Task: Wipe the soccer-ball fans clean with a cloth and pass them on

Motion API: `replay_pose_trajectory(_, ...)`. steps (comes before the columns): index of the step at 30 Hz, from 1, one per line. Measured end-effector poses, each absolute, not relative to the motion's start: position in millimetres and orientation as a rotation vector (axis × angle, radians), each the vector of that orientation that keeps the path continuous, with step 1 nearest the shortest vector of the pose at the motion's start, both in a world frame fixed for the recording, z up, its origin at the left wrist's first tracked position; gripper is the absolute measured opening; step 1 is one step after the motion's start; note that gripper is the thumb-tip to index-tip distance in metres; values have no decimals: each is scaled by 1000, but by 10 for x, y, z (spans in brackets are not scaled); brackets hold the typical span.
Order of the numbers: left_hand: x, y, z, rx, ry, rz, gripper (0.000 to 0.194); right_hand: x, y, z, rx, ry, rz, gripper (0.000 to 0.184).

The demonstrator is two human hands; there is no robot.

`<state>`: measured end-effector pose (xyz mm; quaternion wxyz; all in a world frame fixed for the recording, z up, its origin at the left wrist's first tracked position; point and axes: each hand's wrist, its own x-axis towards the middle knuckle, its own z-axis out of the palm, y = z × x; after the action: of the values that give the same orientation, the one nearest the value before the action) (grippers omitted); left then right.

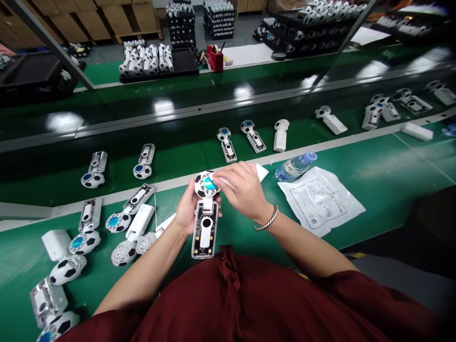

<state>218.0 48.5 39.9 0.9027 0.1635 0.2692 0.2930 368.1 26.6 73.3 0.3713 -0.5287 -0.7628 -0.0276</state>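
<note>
In the middle of the head view my left hand is closed round a handheld device. It has a round head patterned like a football, with a blue disc at its centre, and a clear-cased body showing a circuit board. My right hand has its fingers bunched over the blue disc. A folded white wipe sticks out from behind these fingers; how much of it lies under them is hidden. A twisted silver bracelet circles the right wrist.
Similar devices lie at the left of the green bench, and several more rest along the conveyor ahead. A water bottle lies beside a printed white plastic bag. Beyond are a red tape dispenser and a loaded black tray.
</note>
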Motion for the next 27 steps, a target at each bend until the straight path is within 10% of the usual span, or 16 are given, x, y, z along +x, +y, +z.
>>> replay_pose_trajectory(17,2219,2182,-188,640,1152,777,21,4018,220,356,-1449,-1725,302,10)
replay_pose_trajectory(27,2164,2725,-255,1279,1677,908,74,4195,250,236,-1599,-1590,389,12)
